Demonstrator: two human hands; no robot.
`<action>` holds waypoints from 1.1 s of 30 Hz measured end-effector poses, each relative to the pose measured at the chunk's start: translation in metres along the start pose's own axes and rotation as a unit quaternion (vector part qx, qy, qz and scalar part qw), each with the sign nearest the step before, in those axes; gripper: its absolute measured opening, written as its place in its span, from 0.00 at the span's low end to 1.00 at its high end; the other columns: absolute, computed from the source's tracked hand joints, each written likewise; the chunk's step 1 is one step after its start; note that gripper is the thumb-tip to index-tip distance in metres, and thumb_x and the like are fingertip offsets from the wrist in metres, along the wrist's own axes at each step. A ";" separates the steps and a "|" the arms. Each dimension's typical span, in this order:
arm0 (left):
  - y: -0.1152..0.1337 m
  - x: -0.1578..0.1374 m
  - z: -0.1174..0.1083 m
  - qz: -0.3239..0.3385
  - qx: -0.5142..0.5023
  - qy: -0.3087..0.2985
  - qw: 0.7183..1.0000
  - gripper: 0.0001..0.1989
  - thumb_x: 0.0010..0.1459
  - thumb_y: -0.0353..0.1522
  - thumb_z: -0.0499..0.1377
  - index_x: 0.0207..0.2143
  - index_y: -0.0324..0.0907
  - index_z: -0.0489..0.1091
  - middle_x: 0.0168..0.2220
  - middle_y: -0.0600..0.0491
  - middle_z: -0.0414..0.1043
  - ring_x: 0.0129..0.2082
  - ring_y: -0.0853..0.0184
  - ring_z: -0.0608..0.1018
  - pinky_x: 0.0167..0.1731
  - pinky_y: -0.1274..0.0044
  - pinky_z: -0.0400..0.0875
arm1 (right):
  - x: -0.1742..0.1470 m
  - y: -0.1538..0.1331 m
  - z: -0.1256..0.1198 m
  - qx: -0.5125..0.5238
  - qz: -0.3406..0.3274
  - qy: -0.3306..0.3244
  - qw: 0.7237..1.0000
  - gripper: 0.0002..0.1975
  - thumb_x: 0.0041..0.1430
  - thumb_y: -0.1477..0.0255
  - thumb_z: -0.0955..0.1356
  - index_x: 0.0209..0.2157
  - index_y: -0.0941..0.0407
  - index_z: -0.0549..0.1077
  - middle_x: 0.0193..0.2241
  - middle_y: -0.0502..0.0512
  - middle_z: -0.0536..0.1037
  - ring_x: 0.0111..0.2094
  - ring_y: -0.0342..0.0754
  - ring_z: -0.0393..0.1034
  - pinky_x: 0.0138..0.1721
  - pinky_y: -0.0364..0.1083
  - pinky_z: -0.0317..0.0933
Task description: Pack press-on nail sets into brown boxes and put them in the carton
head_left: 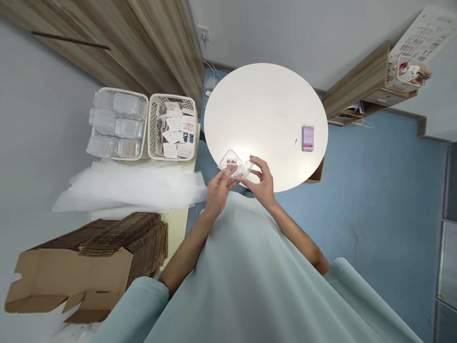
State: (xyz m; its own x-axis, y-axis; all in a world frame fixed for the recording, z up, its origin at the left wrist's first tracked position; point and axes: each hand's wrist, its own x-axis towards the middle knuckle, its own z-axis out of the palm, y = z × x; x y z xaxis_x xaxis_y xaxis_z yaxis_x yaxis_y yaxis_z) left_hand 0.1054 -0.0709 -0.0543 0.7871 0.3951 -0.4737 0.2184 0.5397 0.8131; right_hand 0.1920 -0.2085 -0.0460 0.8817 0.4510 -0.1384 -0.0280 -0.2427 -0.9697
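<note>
Head view — left hand (217,190) and right hand (263,186) pinch an open clear plastic case (233,158).
I judge it light, slick, crackable — best held by the rims.

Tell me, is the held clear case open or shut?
Open: the clear case has two halves apart, between left hand and right hand.

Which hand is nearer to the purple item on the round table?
Right. The right hand is below and left of the purple item in the picture; the left hand is farther left.
</note>
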 end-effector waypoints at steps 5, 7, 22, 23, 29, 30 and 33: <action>-0.002 0.012 -0.008 0.007 -0.039 0.049 0.998 0.25 0.68 0.50 0.66 0.57 0.43 0.76 0.65 0.40 0.76 0.63 0.49 0.81 0.64 0.55 0.76 | -0.003 0.002 0.007 -0.058 -0.024 -0.021 0.998 0.36 0.61 0.52 0.78 0.66 0.43 0.68 0.70 0.61 0.67 0.73 0.61 0.60 0.66 0.61 0.69; -0.002 0.018 -0.019 0.006 -0.063 0.086 0.994 0.23 0.68 0.48 0.66 0.54 0.41 0.77 0.61 0.40 0.79 0.60 0.50 0.83 0.64 0.56 0.76 | 0.002 0.004 0.006 -0.058 -0.034 -0.039 0.997 0.36 0.60 0.51 0.79 0.65 0.44 0.69 0.70 0.61 0.68 0.73 0.62 0.61 0.67 0.62 0.67; 0.019 -0.002 -0.081 -0.042 -0.055 0.182 0.981 0.21 0.66 0.41 0.67 0.57 0.40 0.77 0.59 0.40 0.80 0.53 0.56 0.86 0.58 0.63 0.79 | 0.118 0.149 0.037 -0.278 0.045 -0.151 0.948 0.21 0.66 0.62 0.74 0.56 0.57 0.77 0.55 0.66 0.78 0.56 0.58 0.72 0.57 0.57 0.69; 0.021 -0.006 -0.080 -0.047 -0.062 0.185 0.980 0.21 0.65 0.40 0.68 0.57 0.39 0.77 0.60 0.40 0.80 0.53 0.56 0.86 0.59 0.64 0.79 | 0.122 0.157 0.042 -0.313 0.059 -0.170 0.932 0.22 0.65 0.63 0.75 0.56 0.57 0.76 0.56 0.66 0.77 0.57 0.59 0.72 0.56 0.56 0.69; 0.022 -0.032 -0.078 -0.063 -0.109 0.213 0.969 0.22 0.63 0.36 0.70 0.57 0.39 0.78 0.61 0.40 0.80 0.53 0.57 0.86 0.59 0.65 0.78 | 0.130 0.189 0.065 -0.458 0.071 -0.215 0.860 0.25 0.65 0.64 0.76 0.59 0.57 0.71 0.57 0.66 0.73 0.57 0.60 0.68 0.49 0.51 0.68; 0.021 -0.036 -0.079 -0.063 -0.115 0.217 0.967 0.22 0.62 0.35 0.70 0.57 0.39 0.78 0.61 0.40 0.79 0.53 0.57 0.85 0.59 0.65 0.77 | 0.130 0.191 0.069 -0.470 0.061 -0.213 0.854 0.24 0.65 0.65 0.75 0.58 0.57 0.71 0.57 0.67 0.73 0.56 0.60 0.68 0.48 0.50 0.67; 0.016 -0.045 -0.085 -0.060 -0.125 0.224 0.965 0.23 0.61 0.34 0.71 0.58 0.39 0.78 0.62 0.40 0.79 0.54 0.56 0.85 0.60 0.65 0.77 | 0.129 0.196 0.075 -0.489 0.046 -0.205 0.847 0.19 0.65 0.66 0.74 0.53 0.56 0.70 0.56 0.67 0.73 0.54 0.59 0.67 0.46 0.50 0.66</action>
State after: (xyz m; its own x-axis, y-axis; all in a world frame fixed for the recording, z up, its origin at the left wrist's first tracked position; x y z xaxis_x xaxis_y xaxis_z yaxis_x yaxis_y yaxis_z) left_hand 0.0244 -0.0171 -0.0491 0.4242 0.5698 -0.7038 0.1019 0.7422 0.6624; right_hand 0.2649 -0.1332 -0.2686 0.6541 0.6028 -0.4568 0.4915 -0.7979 -0.3491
